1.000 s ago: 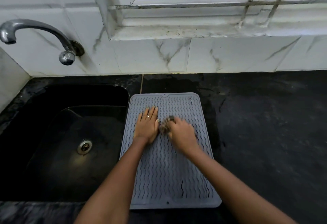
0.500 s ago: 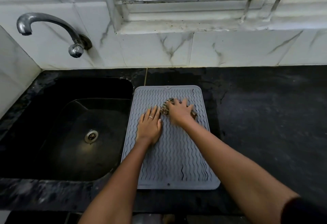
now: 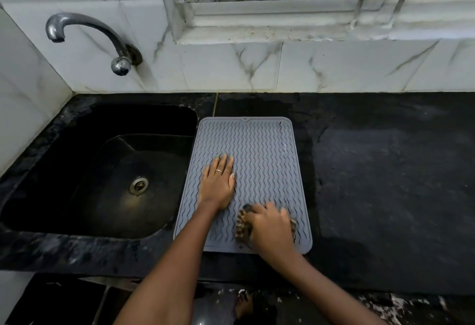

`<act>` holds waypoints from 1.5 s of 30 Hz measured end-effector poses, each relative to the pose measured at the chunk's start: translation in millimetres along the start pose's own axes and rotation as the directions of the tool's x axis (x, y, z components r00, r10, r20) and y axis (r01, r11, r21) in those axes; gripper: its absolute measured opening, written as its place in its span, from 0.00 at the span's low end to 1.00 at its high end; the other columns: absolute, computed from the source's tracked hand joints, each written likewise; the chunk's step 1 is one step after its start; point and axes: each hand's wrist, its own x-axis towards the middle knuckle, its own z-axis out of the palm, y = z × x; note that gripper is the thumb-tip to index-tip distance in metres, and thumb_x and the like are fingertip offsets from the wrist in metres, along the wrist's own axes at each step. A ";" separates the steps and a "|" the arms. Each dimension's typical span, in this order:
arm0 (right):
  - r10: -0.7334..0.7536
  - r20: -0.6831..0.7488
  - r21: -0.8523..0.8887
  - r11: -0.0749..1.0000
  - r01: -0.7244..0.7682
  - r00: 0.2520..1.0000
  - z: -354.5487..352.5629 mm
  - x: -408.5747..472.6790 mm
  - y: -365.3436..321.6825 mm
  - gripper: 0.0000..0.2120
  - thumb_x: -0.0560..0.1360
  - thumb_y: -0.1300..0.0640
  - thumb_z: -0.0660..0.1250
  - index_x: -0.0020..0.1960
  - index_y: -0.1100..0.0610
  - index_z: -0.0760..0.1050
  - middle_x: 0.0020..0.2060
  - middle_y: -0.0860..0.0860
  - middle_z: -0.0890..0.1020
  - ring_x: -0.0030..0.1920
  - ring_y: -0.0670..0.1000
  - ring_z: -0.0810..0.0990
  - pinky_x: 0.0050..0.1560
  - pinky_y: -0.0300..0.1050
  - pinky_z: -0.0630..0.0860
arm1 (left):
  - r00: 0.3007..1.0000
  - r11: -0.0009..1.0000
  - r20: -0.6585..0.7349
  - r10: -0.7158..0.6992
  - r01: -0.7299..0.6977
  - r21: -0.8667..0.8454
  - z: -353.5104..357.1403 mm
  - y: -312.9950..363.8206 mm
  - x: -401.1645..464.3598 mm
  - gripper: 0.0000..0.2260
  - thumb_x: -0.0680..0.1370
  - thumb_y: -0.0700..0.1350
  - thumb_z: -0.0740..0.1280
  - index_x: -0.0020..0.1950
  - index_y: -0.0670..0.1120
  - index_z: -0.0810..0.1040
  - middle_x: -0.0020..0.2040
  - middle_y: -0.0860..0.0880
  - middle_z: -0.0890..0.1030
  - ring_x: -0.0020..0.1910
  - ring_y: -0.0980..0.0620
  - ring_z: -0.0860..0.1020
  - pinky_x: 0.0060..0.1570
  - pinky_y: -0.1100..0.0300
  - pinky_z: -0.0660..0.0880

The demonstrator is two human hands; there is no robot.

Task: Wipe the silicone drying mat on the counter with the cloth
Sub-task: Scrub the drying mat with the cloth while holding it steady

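Observation:
A grey silicone drying mat [image 3: 259,150] with wavy ridges lies on the black counter, just right of the sink. My left hand [image 3: 218,183] rests flat on the mat's left middle, fingers together, a ring on one finger, holding nothing. My right hand [image 3: 271,229] is near the mat's front right corner, pressing down on a bunched brown striped cloth [image 3: 243,227]. Most of the cloth is hidden under the hand; only its left edge and a bit at the right show. The right hand is slightly blurred.
A black sink [image 3: 108,170] with a metal drain sits left of the mat, and a curved metal tap [image 3: 90,34] juts from the tiled wall above it. Black counter [image 3: 385,183] stretches to the right. A window ledge runs along the back wall.
My right hand has slid the cloth from the mat's far middle down to its front right corner. My left hand has stayed flat on the mat. The camera view shifted.

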 end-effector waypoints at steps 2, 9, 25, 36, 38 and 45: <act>0.114 -0.054 0.203 0.974 -0.101 0.992 -11.9 22.3 5.4 0.08 0.71 0.62 0.66 0.45 0.51 0.80 0.41 0.45 0.79 0.45 0.48 0.73 0.54 0.51 0.70 | 1.000 1.000 0.006 -0.008 0.008 0.001 -0.4 1.5 -6.2 0.24 0.84 0.51 0.47 0.79 0.50 0.46 0.80 0.50 0.48 0.79 0.50 0.45 0.76 0.52 0.42; 0.068 0.115 0.067 0.995 -0.076 0.991 -11.6 128.6 24.5 0.21 0.75 0.63 0.63 0.67 0.51 0.71 0.68 0.51 0.71 0.66 0.58 0.66 0.67 0.64 0.61 | 0.999 0.998 -0.020 -0.039 0.040 0.044 1.8 5.8 -21.8 0.24 0.84 0.51 0.47 0.79 0.49 0.47 0.80 0.49 0.48 0.79 0.50 0.46 0.77 0.53 0.44; 0.095 -0.006 0.478 0.875 -0.081 0.995 -3.4 15.7 18.3 0.11 0.71 0.67 0.62 0.44 0.56 0.81 0.40 0.49 0.80 0.42 0.50 0.76 0.42 0.45 0.75 | 0.998 0.998 -0.032 -0.053 0.054 0.026 6.9 7.4 -46.2 0.24 0.84 0.50 0.45 0.79 0.51 0.44 0.80 0.50 0.46 0.79 0.51 0.44 0.76 0.54 0.42; -0.185 -0.057 -0.063 0.981 0.181 0.981 9.3 17.8 29.1 0.17 0.70 0.63 0.62 0.58 0.54 0.76 0.55 0.50 0.77 0.49 0.52 0.73 0.48 0.50 0.71 | 0.995 0.998 -0.075 -0.062 0.060 -0.027 8.6 8.1 -56.4 0.23 0.84 0.49 0.45 0.79 0.49 0.49 0.80 0.50 0.51 0.79 0.52 0.47 0.76 0.54 0.44; -0.247 -0.107 -0.020 0.969 0.247 0.963 8.4 -15.0 23.4 0.14 0.66 0.64 0.65 0.50 0.56 0.80 0.49 0.51 0.80 0.44 0.54 0.76 0.42 0.49 0.71 | 0.995 0.998 -0.075 -0.059 0.056 -0.034 8.8 7.0 -56.1 0.23 0.84 0.49 0.45 0.79 0.49 0.49 0.80 0.50 0.51 0.79 0.52 0.47 0.76 0.55 0.44; -0.297 0.065 0.089 0.952 0.291 0.953 -8.3 -46.5 23.7 0.11 0.63 0.64 0.62 0.41 0.57 0.80 0.37 0.50 0.78 0.37 0.53 0.76 0.33 0.42 0.68 | 0.996 0.998 -0.069 -0.051 0.049 -0.030 9.5 8.8 -58.3 0.23 0.84 0.50 0.46 0.79 0.49 0.49 0.80 0.50 0.51 0.79 0.51 0.47 0.76 0.53 0.45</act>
